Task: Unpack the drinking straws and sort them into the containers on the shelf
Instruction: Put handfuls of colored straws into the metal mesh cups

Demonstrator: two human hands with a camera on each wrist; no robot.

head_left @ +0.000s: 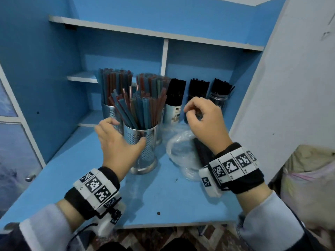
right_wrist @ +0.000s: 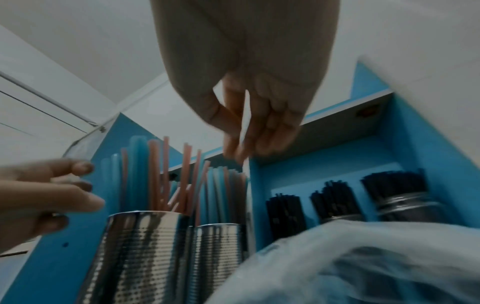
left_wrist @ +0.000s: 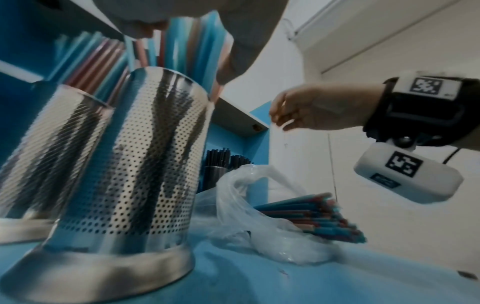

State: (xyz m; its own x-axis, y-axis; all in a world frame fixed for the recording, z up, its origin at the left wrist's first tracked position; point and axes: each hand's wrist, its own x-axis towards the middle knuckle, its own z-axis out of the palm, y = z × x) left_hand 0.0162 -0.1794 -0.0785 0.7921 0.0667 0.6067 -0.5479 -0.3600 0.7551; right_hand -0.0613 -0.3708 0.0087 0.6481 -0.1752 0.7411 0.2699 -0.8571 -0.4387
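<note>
Head view shows the left hand (head_left: 117, 142) spread loosely beside the perforated steel holder (head_left: 143, 147), touching nothing firmly; the right hand (head_left: 203, 122), fingers curled, pinches something thin and pale above the plastic bag (head_left: 179, 151). Remaining coloured straws (left_wrist: 311, 218) lie in that bag on the table (head_left: 163, 196). Straws are judged light, slippery and easily crushed, so grasp the bundle mid-length.
</note>
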